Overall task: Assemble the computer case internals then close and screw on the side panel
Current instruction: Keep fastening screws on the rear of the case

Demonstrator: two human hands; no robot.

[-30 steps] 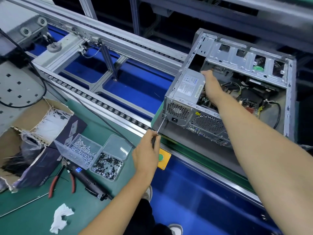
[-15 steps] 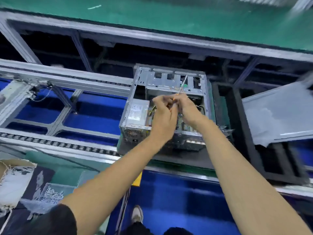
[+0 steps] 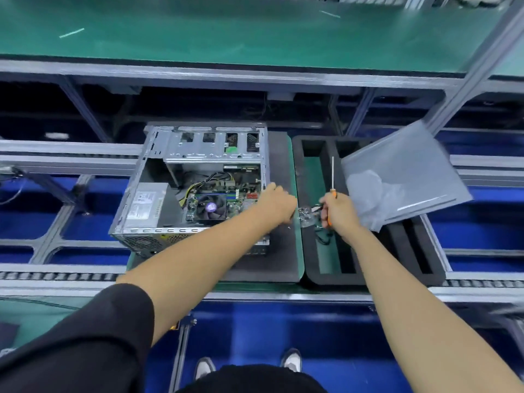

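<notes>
On the conveyor line straight ahead, an open grey metal computer case [image 3: 158, 177] lies on its side atop a dark mat on a green pallet [image 3: 295, 177], its missing side facing up. Inside it, a silver power supply box [image 3: 146, 204] sits at the left, and a green motherboard with a black round cooler fan [image 3: 211, 207] lies to its right, with yellow and black cables running above the fan. A perforated drive cage spans the far edge of the case. To the right of the case stands a black foam tray with long slots [image 3: 314, 268], and a flat grey metal side panel [image 3: 402, 177] rests tilted across the tray's far right part. The left hand [image 3: 276, 204] reaches over the case's right edge with fingers curled, but what it grips, if anything, cannot be told through the blur. The right hand [image 3: 336, 212] is over the foam tray, fingers wrapped round the orange handle of a long-shafted screwdriver [image 3: 332, 177] whose shaft points away toward the far side. Between the two hands, at the tray's left wall, lies a small shiny metal bracket [image 3: 306, 215] with thin wires beside it; whether either hand touches it cannot be told
</notes>
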